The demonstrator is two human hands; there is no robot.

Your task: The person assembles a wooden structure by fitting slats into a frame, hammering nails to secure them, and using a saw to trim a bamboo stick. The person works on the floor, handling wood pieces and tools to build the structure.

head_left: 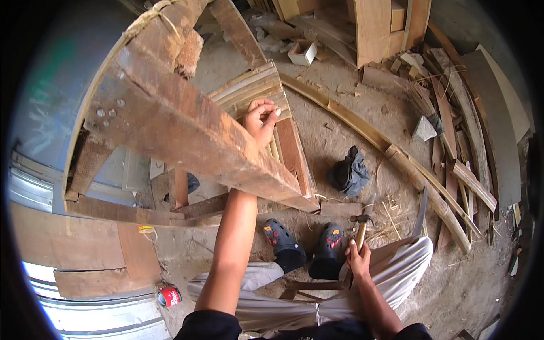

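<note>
My left hand (260,118) reaches up beyond a thick, worn wooden beam (187,130), fingers curled shut around a small pale object that I cannot make out. It hovers over a stack of thin wooden slats (255,90). My right hand (358,260) rests low by my right knee, gripping the wooden handle of a claw hammer (361,225) whose metal head points up. I sit with both feet in dark clogs (306,246) on the dirt floor.
A long curved plank (396,153) runs across the dirt to the right. A dark crumpled cloth (349,173) lies near it. Scrap boards pile at the right edge. A red can (169,296) stands at lower left beside corrugated metal sheeting (96,317).
</note>
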